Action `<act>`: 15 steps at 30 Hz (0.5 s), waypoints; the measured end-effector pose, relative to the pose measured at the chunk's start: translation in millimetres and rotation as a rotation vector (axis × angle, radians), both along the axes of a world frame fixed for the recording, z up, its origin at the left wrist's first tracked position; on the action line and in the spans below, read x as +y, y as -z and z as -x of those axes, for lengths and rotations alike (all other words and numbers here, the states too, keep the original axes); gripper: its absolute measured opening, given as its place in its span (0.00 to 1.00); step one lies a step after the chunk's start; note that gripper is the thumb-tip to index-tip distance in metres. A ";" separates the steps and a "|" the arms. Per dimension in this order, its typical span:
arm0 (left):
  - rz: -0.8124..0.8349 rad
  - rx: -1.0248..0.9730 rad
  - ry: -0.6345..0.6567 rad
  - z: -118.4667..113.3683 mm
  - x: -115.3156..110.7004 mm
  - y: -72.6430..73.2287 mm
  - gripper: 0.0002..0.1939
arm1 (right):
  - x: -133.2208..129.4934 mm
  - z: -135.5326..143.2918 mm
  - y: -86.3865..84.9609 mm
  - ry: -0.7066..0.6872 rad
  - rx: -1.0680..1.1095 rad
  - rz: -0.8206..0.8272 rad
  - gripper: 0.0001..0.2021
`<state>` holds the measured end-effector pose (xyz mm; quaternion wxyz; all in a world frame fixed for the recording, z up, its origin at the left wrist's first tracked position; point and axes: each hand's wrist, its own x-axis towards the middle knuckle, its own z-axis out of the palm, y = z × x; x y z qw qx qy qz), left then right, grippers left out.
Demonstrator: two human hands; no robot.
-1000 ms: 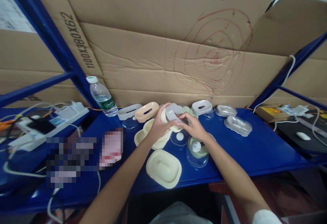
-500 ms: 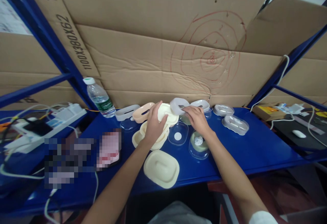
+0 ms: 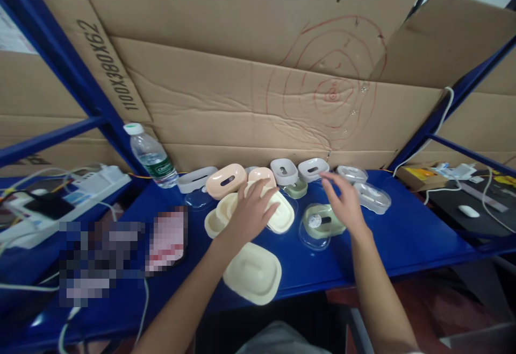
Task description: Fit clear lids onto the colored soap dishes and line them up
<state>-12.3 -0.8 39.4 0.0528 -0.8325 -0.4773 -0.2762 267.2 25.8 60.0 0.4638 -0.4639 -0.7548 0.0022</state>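
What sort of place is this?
Probably a makeshift workbench, perhaps in a workshop or office: a blue table backed by cardboard, with a power strip and cables off to the left and a computer mouse off to the right.

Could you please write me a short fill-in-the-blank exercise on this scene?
1. The person's ____ hand is over the cream pieces.
2. The rings drawn on the cardboard are ____.
3. The label on the water bottle is mostly ____.
4. The tabletop is ____.

Missing words: left; red; green; blue.
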 end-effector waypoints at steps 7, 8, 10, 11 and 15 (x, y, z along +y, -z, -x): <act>-0.020 0.157 0.085 11.3 -114.3 16.3 0.24 | -89.0 -24.7 61.8 0.048 -0.522 0.171 0.27; -0.039 0.182 0.088 14.5 -125.7 24.9 0.25 | -88.8 -31.5 69.6 0.071 -0.543 0.191 0.27; -0.071 0.199 0.037 21.7 -141.9 43.4 0.25 | -82.8 -43.1 80.4 0.134 -0.545 0.216 0.28; -0.082 0.196 0.000 24.9 -147.0 52.3 0.24 | -78.4 -46.5 83.6 0.182 -0.530 0.222 0.28; -0.096 0.152 -0.063 25.0 -154.2 75.8 0.20 | -59.4 -42.2 84.9 0.342 -0.392 0.264 0.31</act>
